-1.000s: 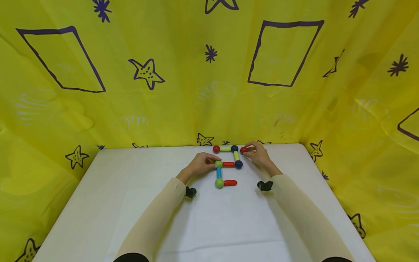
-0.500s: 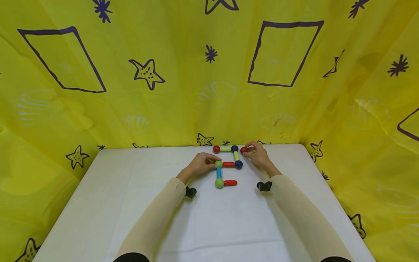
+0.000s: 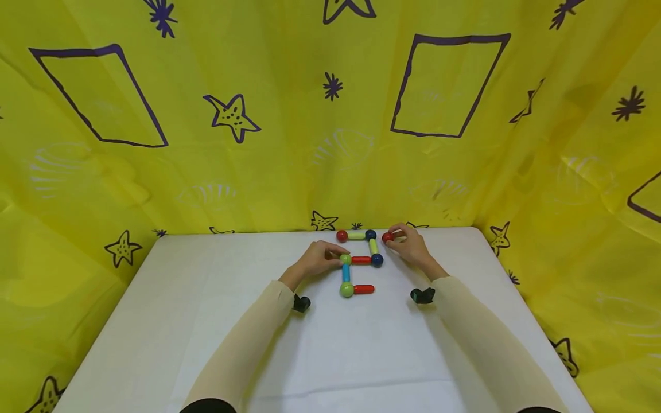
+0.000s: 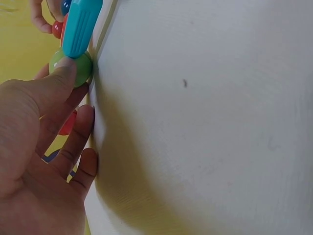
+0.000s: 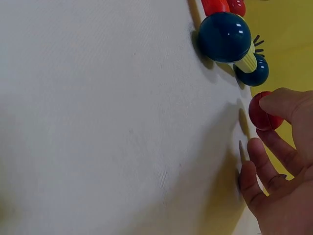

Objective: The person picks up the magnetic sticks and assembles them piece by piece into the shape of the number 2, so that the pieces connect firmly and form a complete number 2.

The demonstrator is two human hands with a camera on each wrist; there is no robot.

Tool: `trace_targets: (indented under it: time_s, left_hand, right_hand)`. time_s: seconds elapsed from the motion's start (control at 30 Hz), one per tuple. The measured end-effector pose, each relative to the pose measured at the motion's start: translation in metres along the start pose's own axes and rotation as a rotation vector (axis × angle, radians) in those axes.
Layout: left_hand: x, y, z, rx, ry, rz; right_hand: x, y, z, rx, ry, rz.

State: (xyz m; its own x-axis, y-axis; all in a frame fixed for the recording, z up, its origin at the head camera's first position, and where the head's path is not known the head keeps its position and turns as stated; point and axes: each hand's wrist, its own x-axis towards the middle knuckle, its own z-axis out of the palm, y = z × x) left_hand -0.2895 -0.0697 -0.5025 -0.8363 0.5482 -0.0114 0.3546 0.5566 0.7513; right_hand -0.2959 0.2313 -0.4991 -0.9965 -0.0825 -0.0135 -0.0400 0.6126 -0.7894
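On the table lies a zigzag chain of balls and rods. My left hand (image 3: pixel 319 258) pinches the upper green ball (image 4: pixel 84 68), with the thumb on its side, where a blue rod (image 4: pixel 82 27) and a red rod (image 3: pixel 361 260) join it. My right hand (image 3: pixel 410 245) pinches a loose red ball (image 5: pixel 261 111) between thumb and fingers, to the right of the far dark blue ball (image 3: pixel 370 234) and apart from it. A yellow-green rod (image 3: pixel 373 246) links that ball to the nearer dark blue ball (image 5: pixel 225 37).
The chain's far left end is another red ball (image 3: pixel 342 236) on a pale green rod (image 3: pixel 356 235). Its near end has a green ball (image 3: pixel 346 289) and a red rod (image 3: pixel 364 289) pointing right. A yellow patterned curtain (image 3: pixel 279 172) borders the white table (image 3: pixel 330 350) at the back and sides.
My right hand has shifted slightly right with the red ball, widening the gap to the far dark blue ball. The left hand keeps its place on the green ball.
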Motion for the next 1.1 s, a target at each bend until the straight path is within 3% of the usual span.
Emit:
trace_targets:
  time_s: [0.33,0.57,0.9,1.1]
  left_hand:
    - [0.001,-0.003,0.0,0.013,0.012,0.031]
    - [0.0,-0.001,0.0,0.015,0.015,0.018]
    - [0.0,0.001,0.001,0.003,0.01,0.0]
    - [0.001,-0.002,0.002,0.013,0.009,0.005]
  right_hand:
    - [-0.004,-0.009,-0.008,0.011,-0.015,-0.05]
    - [-0.009,-0.017,-0.008,0.01,-0.022,-0.11]
    - [-0.032,-0.027,-0.015,0.004,-0.038,-0.219]
    - [-0.049,-0.025,-0.019,0.021,-0.082,-0.229]
